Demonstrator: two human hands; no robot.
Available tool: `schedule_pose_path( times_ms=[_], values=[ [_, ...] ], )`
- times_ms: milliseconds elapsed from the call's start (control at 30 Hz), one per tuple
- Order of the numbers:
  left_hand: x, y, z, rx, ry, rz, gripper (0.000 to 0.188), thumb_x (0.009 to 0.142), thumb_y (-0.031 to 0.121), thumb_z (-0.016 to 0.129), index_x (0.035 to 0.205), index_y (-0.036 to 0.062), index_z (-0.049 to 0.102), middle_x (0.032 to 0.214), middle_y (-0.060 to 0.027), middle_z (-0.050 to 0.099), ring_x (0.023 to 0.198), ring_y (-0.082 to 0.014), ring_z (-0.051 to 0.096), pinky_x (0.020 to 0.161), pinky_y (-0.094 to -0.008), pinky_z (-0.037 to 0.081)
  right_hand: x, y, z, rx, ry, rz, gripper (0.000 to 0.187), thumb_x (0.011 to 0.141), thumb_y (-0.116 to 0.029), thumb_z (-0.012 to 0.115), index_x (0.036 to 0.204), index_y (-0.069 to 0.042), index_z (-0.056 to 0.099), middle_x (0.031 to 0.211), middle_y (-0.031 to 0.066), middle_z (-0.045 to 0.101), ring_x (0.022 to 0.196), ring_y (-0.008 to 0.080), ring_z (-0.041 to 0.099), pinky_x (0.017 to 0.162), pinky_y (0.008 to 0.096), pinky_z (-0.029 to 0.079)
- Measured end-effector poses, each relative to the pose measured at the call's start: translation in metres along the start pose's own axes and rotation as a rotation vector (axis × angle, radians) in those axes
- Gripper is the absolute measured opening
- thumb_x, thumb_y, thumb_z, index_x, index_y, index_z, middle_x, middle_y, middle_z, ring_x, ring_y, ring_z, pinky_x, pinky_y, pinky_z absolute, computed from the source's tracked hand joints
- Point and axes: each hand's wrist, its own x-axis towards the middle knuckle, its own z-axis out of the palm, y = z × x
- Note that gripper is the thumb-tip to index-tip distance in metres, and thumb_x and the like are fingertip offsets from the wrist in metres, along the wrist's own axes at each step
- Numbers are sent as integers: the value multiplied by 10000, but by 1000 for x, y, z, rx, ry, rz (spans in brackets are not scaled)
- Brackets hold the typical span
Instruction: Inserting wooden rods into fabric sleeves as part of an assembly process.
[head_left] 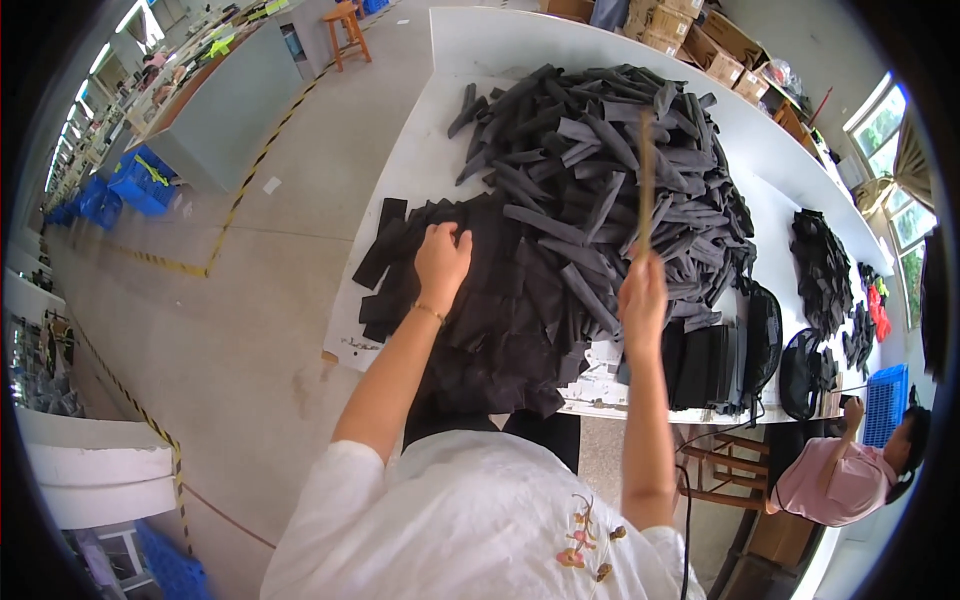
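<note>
Your left hand (441, 256) presses flat, fingers spread and gripping nothing, on the black fabric pieces (500, 290) at frame centre to steady them, while your right hand (641, 295) is closed around an upright wooden stick (646, 180) above the strip pile (620, 170).
</note>
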Motion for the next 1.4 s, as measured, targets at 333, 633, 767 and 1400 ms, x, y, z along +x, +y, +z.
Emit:
schedule_pose_path(
  times_ms=[333, 633, 767, 1400],
  values=[
    [35, -8, 15, -93, -234, -67, 189, 796, 197, 711, 876, 27, 687, 800, -93, 655, 747, -239, 640, 683, -354, 504, -106, 54, -91, -399, -204, 30, 220, 989, -144, 520, 1108, 6, 629, 637, -10, 373, 588, 50, 332, 502, 240, 281],
    [-8, 84, -72, -123, -429, 589, 76, 819, 92, 674, 891, 69, 667, 950, -64, 538, 942, -261, 515, 784, -339, 469, -112, 17, -115, -602, -341, -176, 213, 912, -99, 609, 1108, -19, 630, 742, 207, 618, 621, 338, 608, 569, 344, 470],
    [-14, 94, -77, -123, -470, 622, 80, 814, 88, 673, 891, 66, 666, 947, -56, 535, 925, -260, 517, 793, -339, 468, -115, 13, -115, -624, -372, -173, 214, 911, -104, 612, 1109, -27, 633, 744, 211, 620, 628, 349, 617, 565, 359, 472],
    [-125, 80, -38, -1803, -780, -791, 269, 894, 245, 681, 1015, 20, 596, 885, -111, 629, 856, -243, 643, 805, -404, 543, -148, 74, 8, -65, -446, 108, 246, 1017, -226, 490, 899, -21, 557, 618, -24, 412, 583, 69, 379, 510, 257, 337]
  ],
)
